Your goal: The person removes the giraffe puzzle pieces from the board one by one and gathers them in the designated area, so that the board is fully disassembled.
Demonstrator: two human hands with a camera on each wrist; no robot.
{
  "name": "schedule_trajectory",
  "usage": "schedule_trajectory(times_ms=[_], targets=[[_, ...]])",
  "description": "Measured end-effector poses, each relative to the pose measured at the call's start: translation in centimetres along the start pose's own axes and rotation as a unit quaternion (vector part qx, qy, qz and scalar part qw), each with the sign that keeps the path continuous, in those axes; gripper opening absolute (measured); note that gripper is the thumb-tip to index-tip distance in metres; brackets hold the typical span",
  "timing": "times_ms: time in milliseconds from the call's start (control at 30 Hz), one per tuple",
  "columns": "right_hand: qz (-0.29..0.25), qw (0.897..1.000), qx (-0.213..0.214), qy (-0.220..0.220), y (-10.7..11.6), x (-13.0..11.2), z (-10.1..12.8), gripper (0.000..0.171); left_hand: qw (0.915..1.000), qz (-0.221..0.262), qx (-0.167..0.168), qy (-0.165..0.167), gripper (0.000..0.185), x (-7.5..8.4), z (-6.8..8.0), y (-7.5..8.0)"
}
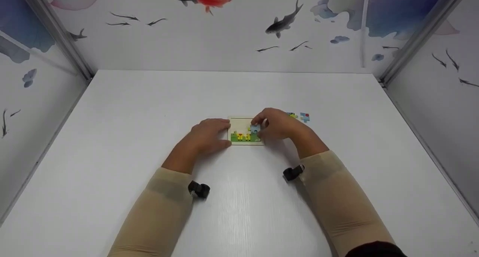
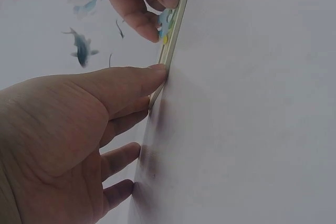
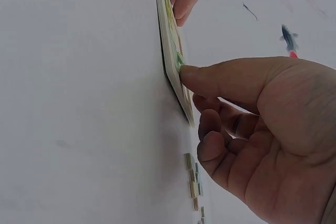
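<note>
My left hand (image 1: 209,135) lies flat, fingers pressed against the puzzle tray (image 1: 245,132) at its 9 o'clock edge, mid-surface (image 1: 239,197). My right hand (image 1: 275,123) pinches a blue piece (image 1: 255,128) over the tray; I should lower it square, I judge. Spare pieces (image 1: 301,116) lie at 2 o'clock, nothing blocking.

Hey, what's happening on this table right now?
A person is working on a small jigsaw puzzle in a tray on a white table. The left hand rests against the tray's left edge. The right hand pinches a light blue piece over the picture. A few loose pieces lie just right of the tray.
</note>
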State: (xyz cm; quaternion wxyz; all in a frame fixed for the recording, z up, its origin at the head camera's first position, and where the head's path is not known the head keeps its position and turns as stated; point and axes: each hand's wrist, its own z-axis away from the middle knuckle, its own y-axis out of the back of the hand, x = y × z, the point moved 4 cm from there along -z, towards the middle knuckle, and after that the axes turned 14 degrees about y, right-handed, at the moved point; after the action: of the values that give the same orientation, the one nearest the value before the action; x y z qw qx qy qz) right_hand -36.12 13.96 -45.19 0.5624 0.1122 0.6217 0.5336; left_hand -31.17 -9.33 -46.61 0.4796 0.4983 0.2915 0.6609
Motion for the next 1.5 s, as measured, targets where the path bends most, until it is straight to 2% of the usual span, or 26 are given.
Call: schedule_trajectory(times_ms=[200,467,833,1033,1367,1500], targets=[[0.003,1.000,0.024,0.016,1.7,1.2,0.7,0.042,0.9999,-0.006,0.003,-0.013,0.070,0.0,0.0,0.1],[-0.017,0.998,0.052,-0.010,4.5,3.4,3.0,0.040,0.9999,0.001,0.000,-0.012,0.070,0.0,0.2,0.1],[-0.030,0.997,0.066,-0.038,7.4,9.0,7.3,0.039,0.9999,-0.002,0.000,-0.013,0.070,0.0,0.1,0.1],[-0.053,0.995,0.053,-0.060,7.8,11.4,8.0,0.043,0.9999,-0.006,-0.001,-0.014,0.069,0.0,0.2,0.3],[-0.059,0.996,0.026,-0.066,7.3,13.5,8.3,0.045,1.0000,-0.006,-0.003,0.003,0.070,0.0,0.1,0.0],[-0.059,0.996,0.019,-0.071,7.2,13.9,8.4,0.046,1.0000,-0.009,-0.004,-0.001,0.071,0.0,0.1,0.0]])
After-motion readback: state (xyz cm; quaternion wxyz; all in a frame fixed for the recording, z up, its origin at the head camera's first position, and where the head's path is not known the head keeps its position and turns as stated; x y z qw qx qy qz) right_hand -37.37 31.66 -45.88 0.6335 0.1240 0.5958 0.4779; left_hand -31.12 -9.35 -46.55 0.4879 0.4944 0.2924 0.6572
